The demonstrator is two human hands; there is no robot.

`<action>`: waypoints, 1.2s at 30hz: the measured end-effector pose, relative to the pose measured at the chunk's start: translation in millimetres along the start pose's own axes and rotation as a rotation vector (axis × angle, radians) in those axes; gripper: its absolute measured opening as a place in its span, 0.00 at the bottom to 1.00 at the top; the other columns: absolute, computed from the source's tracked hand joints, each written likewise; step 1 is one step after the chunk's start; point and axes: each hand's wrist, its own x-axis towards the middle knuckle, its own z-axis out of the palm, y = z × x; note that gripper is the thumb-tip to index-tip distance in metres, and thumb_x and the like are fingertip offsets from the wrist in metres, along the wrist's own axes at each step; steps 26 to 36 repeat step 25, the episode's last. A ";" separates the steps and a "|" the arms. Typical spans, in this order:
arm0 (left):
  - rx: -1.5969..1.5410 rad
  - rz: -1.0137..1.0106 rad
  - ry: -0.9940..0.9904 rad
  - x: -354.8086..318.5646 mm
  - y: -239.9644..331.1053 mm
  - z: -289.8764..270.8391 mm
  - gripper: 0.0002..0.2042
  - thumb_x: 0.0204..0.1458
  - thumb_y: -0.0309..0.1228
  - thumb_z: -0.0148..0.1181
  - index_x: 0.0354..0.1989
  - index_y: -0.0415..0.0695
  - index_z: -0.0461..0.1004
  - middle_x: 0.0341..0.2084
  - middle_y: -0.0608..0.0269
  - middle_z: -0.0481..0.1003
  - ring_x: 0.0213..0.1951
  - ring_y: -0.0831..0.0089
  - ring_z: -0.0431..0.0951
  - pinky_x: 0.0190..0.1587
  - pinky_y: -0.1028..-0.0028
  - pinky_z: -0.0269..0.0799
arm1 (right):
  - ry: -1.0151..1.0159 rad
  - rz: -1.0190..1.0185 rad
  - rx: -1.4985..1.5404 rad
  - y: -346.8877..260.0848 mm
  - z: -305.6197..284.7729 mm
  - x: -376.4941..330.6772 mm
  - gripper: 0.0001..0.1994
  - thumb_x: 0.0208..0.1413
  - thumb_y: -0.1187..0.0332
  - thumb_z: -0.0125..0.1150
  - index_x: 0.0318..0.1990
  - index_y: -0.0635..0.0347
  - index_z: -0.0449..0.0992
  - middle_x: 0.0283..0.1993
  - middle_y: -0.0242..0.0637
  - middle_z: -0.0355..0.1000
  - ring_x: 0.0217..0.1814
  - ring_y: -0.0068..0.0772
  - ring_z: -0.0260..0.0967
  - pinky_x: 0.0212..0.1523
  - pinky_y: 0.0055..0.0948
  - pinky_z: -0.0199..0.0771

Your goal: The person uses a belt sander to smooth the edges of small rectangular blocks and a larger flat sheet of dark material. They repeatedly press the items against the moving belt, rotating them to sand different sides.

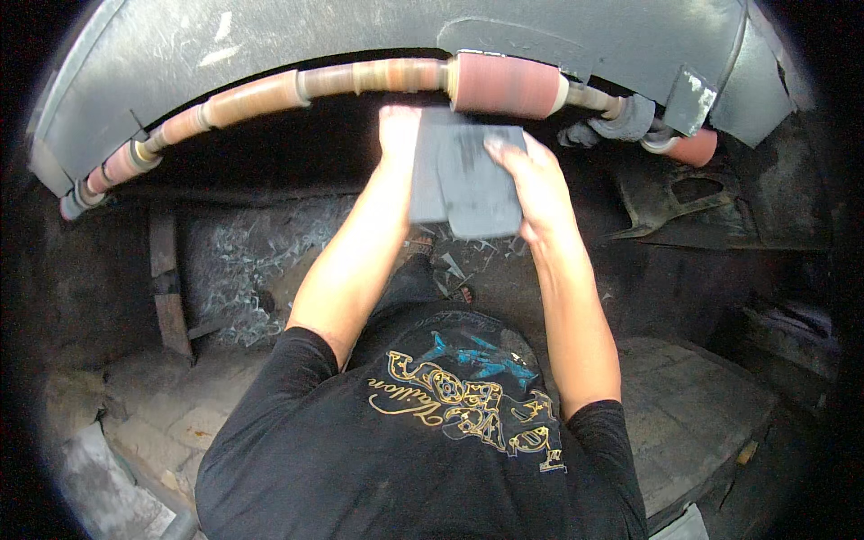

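Between my hands is a flat dark grey slab (477, 184), smeared by motion, with a rounded near edge and a straight-edged strip along its left side. Whether it is one piece or a stack I cannot tell. My left hand (397, 139) grips its left edge, the fingers mostly hidden. On the right side, my right hand (538, 184) is closed round the slab with the thumb lying on top. Just beyond the slab's far edge is a wide reddish sanding drum (507, 85) on a long shaft; whether the two touch is unclear.
Narrower brown sanding rollers (256, 101) run along the shaft to the left. A smaller red drum (693, 148) sits at its right end. Behind it curves a grey metal hood (342, 31). Pale scraps (256, 261) litter the floor, and a wooden strip (169, 288) stands at left.
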 end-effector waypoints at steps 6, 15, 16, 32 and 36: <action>0.795 0.179 -0.209 -2.1 -3.2 -9.4 0.21 0.58 0.47 0.51 0.50 0.43 0.74 0.45 0.53 0.76 0.50 0.55 0.76 0.54 0.60 0.70 | 0.068 -0.005 -0.028 -6.4 11.4 -14.4 0.12 0.58 0.68 0.59 0.45 0.66 0.78 0.40 0.36 0.77 0.38 0.23 0.72 0.43 0.29 0.73; 3.301 0.906 0.825 -39.0 41.8 -55.8 0.43 0.59 0.65 0.40 0.61 0.30 0.64 0.58 0.38 0.68 0.58 0.51 0.71 0.62 0.54 0.63 | 0.080 0.025 -0.233 2.3 -2.4 -74.2 0.15 0.60 0.69 0.58 0.51 0.69 0.75 0.44 0.38 0.78 0.43 0.23 0.72 0.48 0.28 0.72; 3.220 0.868 0.839 -44.6 47.6 -56.7 0.45 0.58 0.67 0.40 0.62 0.30 0.63 0.60 0.38 0.67 0.59 0.50 0.71 0.64 0.54 0.62 | 0.074 0.026 -0.254 3.7 -5.6 -81.1 0.15 0.60 0.69 0.57 0.51 0.69 0.75 0.45 0.38 0.77 0.44 0.23 0.72 0.48 0.28 0.72; 3.477 0.287 1.059 -21.3 -11.7 -4.2 0.37 0.62 0.60 0.40 0.61 0.36 0.66 0.58 0.41 0.70 0.61 0.52 0.70 0.62 0.57 0.63 | -0.010 0.076 0.058 5.2 -2.0 -17.8 0.16 0.58 0.69 0.59 0.52 0.65 0.75 0.47 0.37 0.76 0.46 0.28 0.73 0.53 0.31 0.71; 3.477 0.287 1.059 -21.3 -11.7 -4.2 0.37 0.62 0.60 0.40 0.61 0.36 0.66 0.58 0.41 0.70 0.61 0.52 0.70 0.62 0.57 0.63 | -0.010 0.076 0.058 5.2 -2.0 -17.8 0.16 0.58 0.69 0.59 0.52 0.65 0.75 0.47 0.37 0.76 0.46 0.28 0.73 0.53 0.31 0.71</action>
